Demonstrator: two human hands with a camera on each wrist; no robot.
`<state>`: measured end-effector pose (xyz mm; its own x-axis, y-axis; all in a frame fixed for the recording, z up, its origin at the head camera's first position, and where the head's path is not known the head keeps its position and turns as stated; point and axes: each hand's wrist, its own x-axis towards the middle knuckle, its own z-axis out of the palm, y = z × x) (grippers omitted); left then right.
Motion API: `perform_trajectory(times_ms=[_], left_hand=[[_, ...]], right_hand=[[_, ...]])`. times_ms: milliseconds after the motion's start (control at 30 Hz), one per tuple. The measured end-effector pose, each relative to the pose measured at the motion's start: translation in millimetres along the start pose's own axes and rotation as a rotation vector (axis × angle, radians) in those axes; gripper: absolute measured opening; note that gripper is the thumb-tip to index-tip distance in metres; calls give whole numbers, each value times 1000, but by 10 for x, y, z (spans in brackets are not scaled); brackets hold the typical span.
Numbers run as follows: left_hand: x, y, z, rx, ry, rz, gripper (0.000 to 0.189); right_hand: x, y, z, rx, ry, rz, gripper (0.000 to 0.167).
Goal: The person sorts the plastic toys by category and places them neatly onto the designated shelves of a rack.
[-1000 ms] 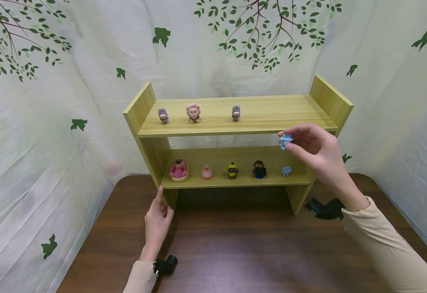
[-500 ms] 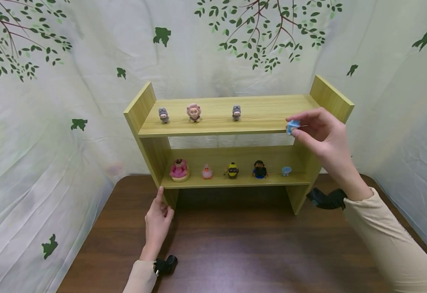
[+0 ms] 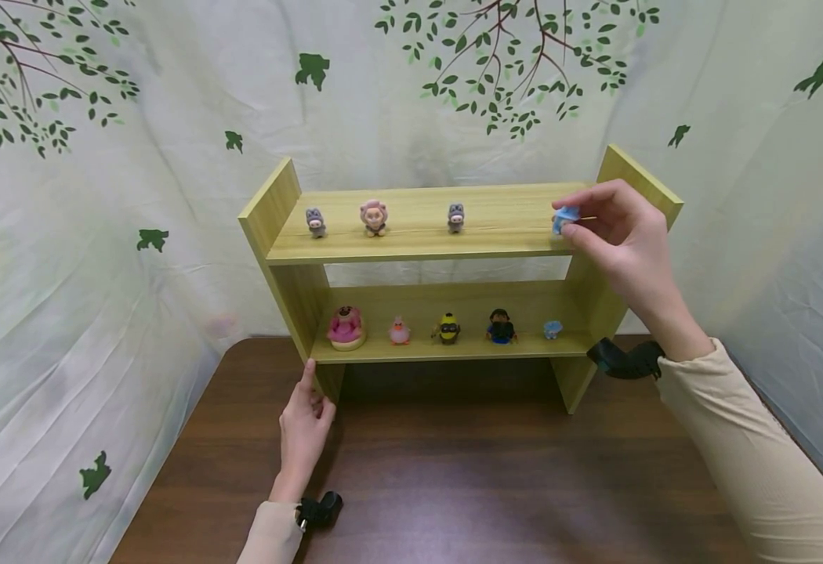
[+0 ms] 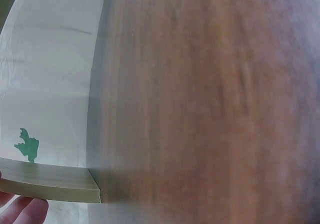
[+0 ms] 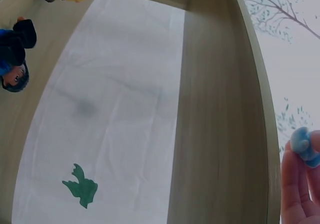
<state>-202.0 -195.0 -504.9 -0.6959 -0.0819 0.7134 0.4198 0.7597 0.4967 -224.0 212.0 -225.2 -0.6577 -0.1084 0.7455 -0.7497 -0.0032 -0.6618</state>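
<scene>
Your right hand pinches the small blue figurine over the top shelf (left hand relaxed, steadying the shelf's base); next, lower it upright and release.

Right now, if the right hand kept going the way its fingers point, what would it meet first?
Probably the top shelf: the right hand points left along it, pinching a blue toy. Farther along stands a grey figure; depth is unclear.

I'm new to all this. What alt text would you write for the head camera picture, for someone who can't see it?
A person's right hand pinches a small blue figurine over the right end of a wooden shelf unit's top shelf, where three small figurines already stand. The left hand rests on the dark table touching the unit's left leg; five more figurines line the lower shelf.
</scene>
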Motion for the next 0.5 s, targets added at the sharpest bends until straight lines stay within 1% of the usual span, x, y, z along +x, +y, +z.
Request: perform_trajectory(times_ms=[200,267,500], left_hand=[[5,2,3,-6,5,-1,94],[6,-1,5,-6,5,-1,94],[6,-8,10,-10,3,-5,91]], right_hand=[[66,-2,-14,-117,3,31,25],[83,6,-17,-126,0,38,25],[131,21,-15,-213,-10,50,24]])
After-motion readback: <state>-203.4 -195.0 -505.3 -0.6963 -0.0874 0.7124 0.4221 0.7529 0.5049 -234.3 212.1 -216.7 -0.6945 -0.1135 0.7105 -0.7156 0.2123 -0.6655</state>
